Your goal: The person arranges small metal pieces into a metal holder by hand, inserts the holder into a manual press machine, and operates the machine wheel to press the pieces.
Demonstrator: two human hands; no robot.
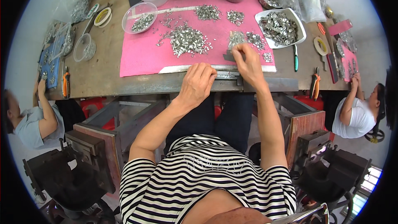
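Note:
My left hand (196, 82) is closed at the table's front edge, its fingertips curled down by a shiny metal strip (228, 75). Whatever its fingers hold is hidden. Just right of it, my right hand (249, 64) pinches with thumb and forefinger beside a dark flat piece (228, 56); anything in the pinch is too small to make out. Beyond that hand are a small pile of fine metal parts (236, 38) and a pile of darker ones (256, 40). A larger heap of small metal pieces (188, 41) lies on the pink mat (139, 58).
A white tray of metal parts (281, 27) stands to the right, near a green-handled tool (296, 58). Clear tubs (139, 18) line the left and back. Orange-handled pliers (66, 83) hang at the table edge. Co-workers (39, 120) sit on both sides.

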